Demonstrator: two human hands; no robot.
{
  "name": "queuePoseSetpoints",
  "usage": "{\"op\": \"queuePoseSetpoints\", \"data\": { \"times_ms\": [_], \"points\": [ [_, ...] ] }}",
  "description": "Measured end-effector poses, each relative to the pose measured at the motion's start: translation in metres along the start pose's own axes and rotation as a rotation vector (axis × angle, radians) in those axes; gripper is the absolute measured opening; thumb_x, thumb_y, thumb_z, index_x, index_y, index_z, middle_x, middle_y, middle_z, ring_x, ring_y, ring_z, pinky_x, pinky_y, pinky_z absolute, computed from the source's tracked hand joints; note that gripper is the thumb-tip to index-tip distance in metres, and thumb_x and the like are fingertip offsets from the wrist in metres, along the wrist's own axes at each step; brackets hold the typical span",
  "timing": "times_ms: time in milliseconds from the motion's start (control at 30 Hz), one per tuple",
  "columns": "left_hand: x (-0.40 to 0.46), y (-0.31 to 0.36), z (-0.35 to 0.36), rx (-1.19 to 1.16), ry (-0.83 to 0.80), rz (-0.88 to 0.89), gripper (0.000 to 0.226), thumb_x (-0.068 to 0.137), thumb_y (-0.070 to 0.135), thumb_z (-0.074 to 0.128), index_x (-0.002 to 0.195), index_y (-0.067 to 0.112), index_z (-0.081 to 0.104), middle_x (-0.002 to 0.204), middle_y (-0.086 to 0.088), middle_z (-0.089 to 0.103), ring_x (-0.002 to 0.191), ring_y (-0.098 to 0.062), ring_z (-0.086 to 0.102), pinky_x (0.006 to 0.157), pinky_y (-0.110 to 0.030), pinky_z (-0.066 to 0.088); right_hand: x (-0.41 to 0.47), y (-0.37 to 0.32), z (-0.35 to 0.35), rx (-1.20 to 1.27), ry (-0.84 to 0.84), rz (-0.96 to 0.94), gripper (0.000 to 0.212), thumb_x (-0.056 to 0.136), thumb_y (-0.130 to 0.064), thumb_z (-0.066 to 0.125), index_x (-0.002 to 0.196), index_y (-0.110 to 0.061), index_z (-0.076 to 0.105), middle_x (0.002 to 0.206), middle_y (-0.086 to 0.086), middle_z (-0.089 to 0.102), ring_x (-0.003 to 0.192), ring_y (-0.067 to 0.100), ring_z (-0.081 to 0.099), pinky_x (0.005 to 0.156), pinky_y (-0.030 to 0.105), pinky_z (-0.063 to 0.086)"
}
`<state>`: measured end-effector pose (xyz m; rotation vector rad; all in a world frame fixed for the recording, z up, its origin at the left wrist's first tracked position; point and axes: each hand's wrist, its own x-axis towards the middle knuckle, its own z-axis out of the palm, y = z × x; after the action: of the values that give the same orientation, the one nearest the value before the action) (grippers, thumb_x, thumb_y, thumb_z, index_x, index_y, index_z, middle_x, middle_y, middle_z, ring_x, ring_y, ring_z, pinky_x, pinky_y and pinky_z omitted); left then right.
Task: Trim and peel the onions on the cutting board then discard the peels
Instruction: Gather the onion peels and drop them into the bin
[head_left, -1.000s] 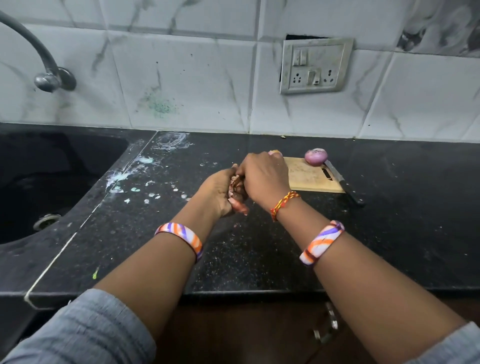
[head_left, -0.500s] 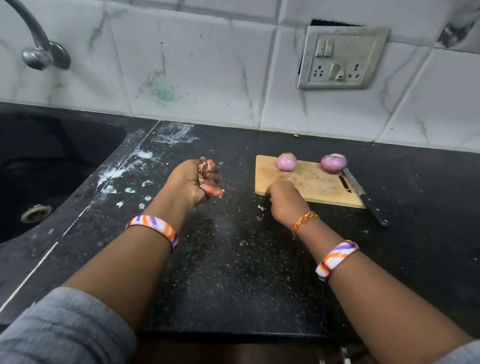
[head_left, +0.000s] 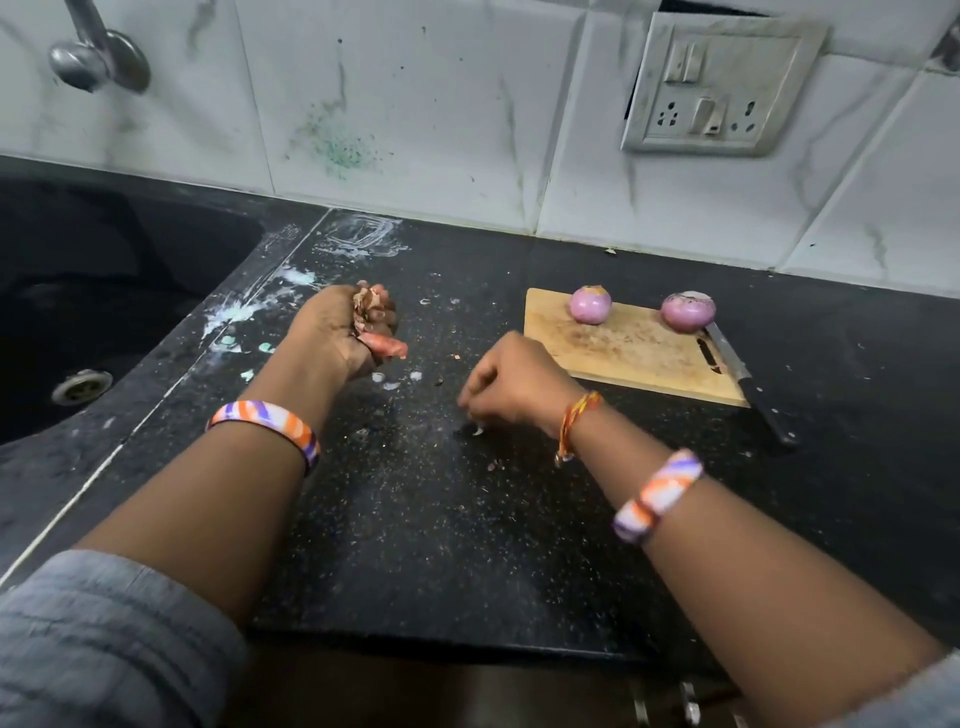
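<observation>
Black speckled countertop (head_left: 415, 519) is being touched by the right hand (head_left: 511, 387), whose curled fingers are pinching at a peel scrap (head_left: 477, 429). Left of it, onion peels (head_left: 375, 325) are being clutched in the left hand (head_left: 337, 332). Beyond the right hand, two peeled onions (head_left: 589, 304) are being kept on the cutting board (head_left: 634, 353).

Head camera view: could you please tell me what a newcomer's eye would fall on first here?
Two peeled onions, the left onion and the right onion, stand out on the far edge of the cutting board. Left of the board, the left hand grips a bunch of onion peels, while the right hand picks at scraps on the black counter.
</observation>
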<state>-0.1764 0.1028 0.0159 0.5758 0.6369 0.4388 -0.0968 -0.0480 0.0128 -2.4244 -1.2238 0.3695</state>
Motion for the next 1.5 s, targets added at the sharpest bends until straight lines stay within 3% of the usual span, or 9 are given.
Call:
{"op": "queuePoseSetpoints", "data": {
  "times_ms": [67, 167, 267, 367, 700, 1000, 1233, 1333, 1500],
  "points": [
    [-0.004, -0.002, -0.004, 0.031, 0.007, -0.004, 0.036, 0.097, 0.018, 0.028, 0.064, 0.012, 0.039, 0.037, 0.002, 0.042, 0.026, -0.003, 0.030, 0.028, -0.006, 0.016, 0.025, 0.000, -0.007, 0.091, 0.063, 0.033, 0.014, 0.074, -0.003, 0.068, 0.085, -0.008, 0.076, 0.086, 0.009, 0.074, 0.073, 0.012, 0.062, 0.067, 0.019, 0.048],
    [-0.010, -0.005, -0.011, 0.117, 0.005, -0.017, 0.032, 0.096, 0.018, 0.028, 0.067, 0.012, 0.040, 0.036, 0.002, 0.043, 0.026, -0.003, 0.030, 0.030, -0.006, 0.016, 0.057, 0.000, -0.002, 0.012, 0.159, 0.010, 0.017, 0.078, 0.000, 0.062, 0.084, -0.009, 0.076, 0.089, 0.010, 0.073, 0.081, 0.017, 0.066, 0.071, 0.017, 0.045],
    [-0.016, -0.006, -0.018, 0.165, -0.032, -0.053, 0.032, 0.097, 0.020, 0.027, 0.068, 0.014, 0.039, 0.036, 0.004, 0.043, 0.024, -0.001, 0.030, 0.031, -0.004, 0.015, 0.071, -0.002, 0.012, -0.128, 0.164, -0.009, 0.023, 0.081, 0.004, 0.053, 0.089, -0.006, 0.073, 0.097, 0.017, 0.069, 0.092, 0.032, 0.065, 0.082, 0.032, 0.053],
    [-0.019, -0.006, -0.026, 0.154, -0.038, -0.062, 0.036, 0.097, 0.022, 0.029, 0.065, 0.015, 0.041, 0.041, 0.005, 0.044, 0.026, 0.000, 0.031, 0.028, -0.003, 0.017, 0.068, -0.012, 0.017, -0.235, 0.104, -0.083, 0.029, 0.083, 0.007, 0.049, 0.102, -0.003, 0.068, 0.109, 0.022, 0.063, 0.100, 0.039, 0.061, 0.089, 0.041, 0.051],
    [-0.048, -0.023, -0.025, 0.204, -0.092, -0.136, 0.035, 0.097, 0.022, 0.030, 0.064, 0.015, 0.042, 0.041, 0.006, 0.047, 0.025, -0.001, 0.032, 0.025, -0.005, 0.021, 0.004, 0.004, 0.008, -0.354, -0.107, -0.342, 0.045, 0.078, 0.013, 0.047, 0.105, -0.013, 0.071, 0.107, 0.012, 0.069, 0.100, 0.027, 0.063, 0.089, 0.035, 0.049],
    [-0.081, -0.051, -0.026, 0.351, -0.201, -0.273, 0.035, 0.096, 0.024, 0.030, 0.066, 0.014, 0.045, 0.043, 0.005, 0.048, 0.025, -0.001, 0.034, 0.025, -0.004, 0.020, -0.055, 0.023, 0.009, -0.362, -0.143, -0.277, 0.042, 0.081, 0.007, 0.050, 0.106, -0.020, 0.071, 0.109, 0.009, 0.067, 0.097, 0.027, 0.063, 0.089, 0.038, 0.051],
    [-0.101, -0.062, -0.028, 0.480, -0.330, -0.383, 0.034, 0.096, 0.028, 0.034, 0.066, 0.014, 0.044, 0.043, 0.002, 0.048, 0.025, 0.000, 0.034, 0.024, -0.004, 0.019, -0.106, 0.001, 0.019, -0.405, -0.044, -0.149, 0.027, 0.085, 0.002, 0.053, 0.104, -0.009, 0.069, 0.102, 0.017, 0.065, 0.093, 0.034, 0.062, 0.082, 0.038, 0.053],
    [-0.115, -0.069, -0.041, 0.516, -0.410, -0.436, 0.025, 0.088, 0.026, 0.044, 0.069, 0.012, 0.047, 0.051, 0.003, 0.049, 0.028, 0.000, 0.034, 0.023, -0.006, 0.017, -0.125, -0.016, 0.025, -0.429, 0.024, -0.097, 0.025, 0.086, 0.004, 0.050, 0.102, -0.005, 0.067, 0.099, 0.019, 0.063, 0.093, 0.037, 0.061, 0.076, 0.036, 0.052],
    [-0.142, -0.068, -0.085, 0.473, -0.733, -0.615, 0.025, 0.061, 0.027, 0.082, 0.067, 0.012, 0.062, 0.058, 0.002, 0.051, 0.031, -0.001, 0.038, 0.027, -0.004, 0.023, -0.151, -0.038, 0.036, -0.436, 0.031, -0.018, 0.028, 0.088, 0.003, 0.047, 0.108, -0.004, 0.064, 0.109, 0.021, 0.062, 0.104, 0.037, 0.059, 0.086, 0.039, 0.051]
  ]
}}
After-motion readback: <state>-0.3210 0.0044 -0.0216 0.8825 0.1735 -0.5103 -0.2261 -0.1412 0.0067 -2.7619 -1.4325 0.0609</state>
